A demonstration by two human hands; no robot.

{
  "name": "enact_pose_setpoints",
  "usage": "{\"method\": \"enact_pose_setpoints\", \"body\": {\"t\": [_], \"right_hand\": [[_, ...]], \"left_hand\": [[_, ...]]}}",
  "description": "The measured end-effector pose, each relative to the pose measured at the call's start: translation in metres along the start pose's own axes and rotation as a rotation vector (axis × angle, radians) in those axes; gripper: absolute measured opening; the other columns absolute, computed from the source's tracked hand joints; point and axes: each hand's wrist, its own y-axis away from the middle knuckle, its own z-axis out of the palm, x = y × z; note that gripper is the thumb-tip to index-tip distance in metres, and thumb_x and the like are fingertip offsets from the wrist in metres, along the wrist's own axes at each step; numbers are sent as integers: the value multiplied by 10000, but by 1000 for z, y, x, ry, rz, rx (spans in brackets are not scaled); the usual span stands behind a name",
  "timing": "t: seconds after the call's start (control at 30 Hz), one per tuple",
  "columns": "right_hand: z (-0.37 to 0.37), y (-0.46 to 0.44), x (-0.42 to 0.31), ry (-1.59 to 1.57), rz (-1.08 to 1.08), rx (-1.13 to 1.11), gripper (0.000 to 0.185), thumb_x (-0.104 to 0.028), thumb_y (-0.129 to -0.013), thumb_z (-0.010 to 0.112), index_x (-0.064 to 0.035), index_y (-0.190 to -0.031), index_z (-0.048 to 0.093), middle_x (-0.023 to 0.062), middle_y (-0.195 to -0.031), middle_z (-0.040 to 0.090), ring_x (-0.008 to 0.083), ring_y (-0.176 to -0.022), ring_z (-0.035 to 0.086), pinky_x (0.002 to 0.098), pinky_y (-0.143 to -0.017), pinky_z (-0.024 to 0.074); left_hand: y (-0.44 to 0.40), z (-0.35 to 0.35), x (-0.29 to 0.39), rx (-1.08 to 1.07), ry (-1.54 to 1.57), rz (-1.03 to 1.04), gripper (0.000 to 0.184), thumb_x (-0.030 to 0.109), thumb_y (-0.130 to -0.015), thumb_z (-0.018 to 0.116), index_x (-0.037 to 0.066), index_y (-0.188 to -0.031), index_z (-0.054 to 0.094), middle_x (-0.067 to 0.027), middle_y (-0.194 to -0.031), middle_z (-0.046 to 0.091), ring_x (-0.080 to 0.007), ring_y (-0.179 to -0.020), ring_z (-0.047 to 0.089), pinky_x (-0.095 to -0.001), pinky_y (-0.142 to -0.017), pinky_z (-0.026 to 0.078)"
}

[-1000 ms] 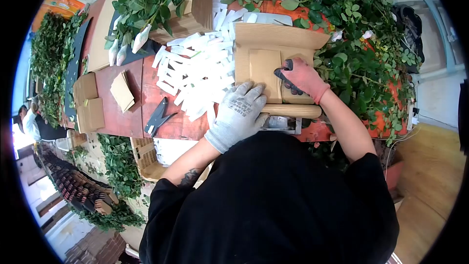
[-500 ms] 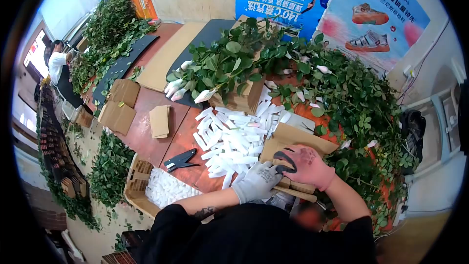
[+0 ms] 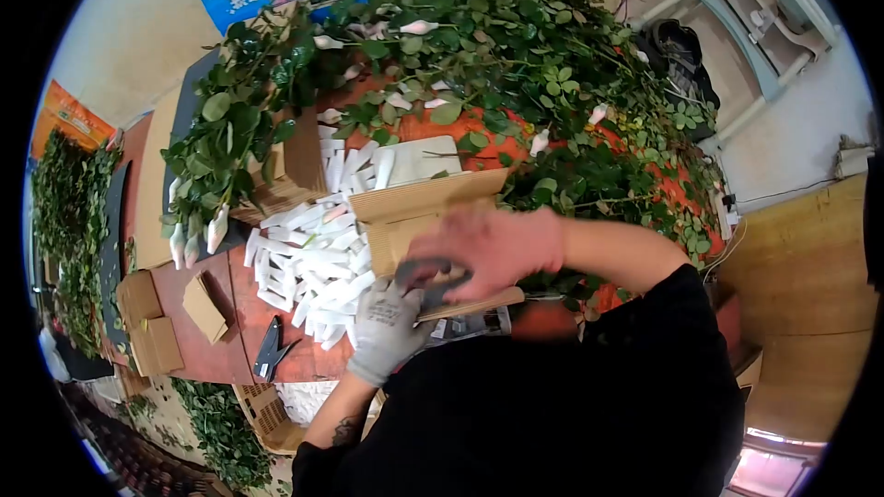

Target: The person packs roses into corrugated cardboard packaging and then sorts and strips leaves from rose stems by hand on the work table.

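Observation:
A folded sheet of corrugated cardboard (image 3: pixel 428 198) lies open in front of me, its back flap raised. My left hand (image 3: pixel 387 327), in a grey-white glove, grips its near left corner; the fingertips are partly hidden. Over the middle of the sheet is my right hand (image 3: pixel 493 253), in a pink glove with dark patches, blurred by motion, so whether it holds anything is unclear. Left of the sheet spreads a pile of white sleeve-like pieces (image 3: pixel 313 262). Farther left lies a black hand stapler (image 3: pixel 272 350).
Leafy rose stems (image 3: pixel 543 46) with pale buds cover the back and right. More roses (image 3: pixel 221 110) rest on a cardboard stack (image 3: pixel 299 161). Small cardboard pieces (image 3: pixel 204 308) lie at left, above a basket (image 3: pixel 262 414) of white pieces. A chair (image 3: pixel 737 28) stands at far right.
The view has swung to the right. My right hand has shifted over the cardboard and is blurred. My left hand stays at the near left corner of the sheet.

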Motion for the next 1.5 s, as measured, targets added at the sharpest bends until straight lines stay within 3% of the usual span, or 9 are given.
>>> {"method": "enact_pose_setpoints", "body": {"t": [0.23,0.4,0.6,0.93,0.97,1.07,1.17,1.23,1.5], "right_hand": [[-89,-8,191,410,278,674,348,-258,-790,596,-81,-1089,583,125,-985,629,274,-955,602,350,-854,471],[-106,-83,278,817,267,283,521,-318,-795,583,-60,-1238,489,149,-1229,517,280,-1194,462,378,-1025,339],[-66,-180,328,1035,238,281,346,-175,-823,465,-23,-1121,555,108,-905,669,252,-866,646,373,-769,475],[-125,-61,218,1093,61,613,80,-181,-802,519,-199,-738,563,-9,-576,471,189,-532,513,282,-484,414],[-144,-44,220,126,-69,763,68,-171,-781,531,-204,-732,563,-10,-557,466,168,-517,501,246,-433,377],[-240,50,199,1574,174,1145,91,-176,-791,562,-125,-835,623,18,-678,570,191,-584,585,313,-545,485],[-333,182,207,606,119,1762,254,-174,-820,545,-11,-987,644,105,-896,675,227,-723,623,341,-696,493],[-359,241,183,856,294,2048,317,-180,-804,569,-9,-1060,642,104,-949,692,209,-825,645,310,-772,478],[-380,165,172,1329,343,1536,295,-299,-796,595,-80,-987,646,90,-864,681,275,-808,651,366,-733,495]], "left_hand": [[-10,1,-1,-74,-28,-65,341,267,-602,732,125,-902,654,-33,-1064,582,-266,-997,521,-406,-828,417],[-14,-3,1,-177,-44,-110,393,309,-598,742,130,-939,662,-34,-1109,569,-263,-1030,509,-411,-857,413],[-12,10,-3,-35,4,-99,400,288,-521,728,180,-901,659,-9,-1050,596,-266,-976,541,-406,-823,420],[-7,15,-9,-47,-23,-80,427,341,-500,769,179,-878,656,-8,-1046,591,-267,-976,532,-421,-811,415],[-7,14,-8,-39,-23,-91,427,341,-500,769,179,-878,656,-8,-1046,591,-267,-976,532,-421,-811,415],[-10,8,-8,-59,-17,-106,413,349,-521,780,181,-877,656,-7,-1049,586,-262,-978,530,-414,-806,417],[-11,5,-5,-100,-39,-93,417,348,-510,791,187,-870,659,2,-1056,586,-254,-989,525,-410,-808,417],[-11,5,-6,-93,-18,-85,423,349,-503,795,187,-869,660,2,-1056,586,-252,-992,524,-411,-811,417],[-11,4,-5,-130,-18,-115,418,333,-497,799,198,-870,665,-7,-1053,588,-243,-997,530,-402,-818,426]]}}
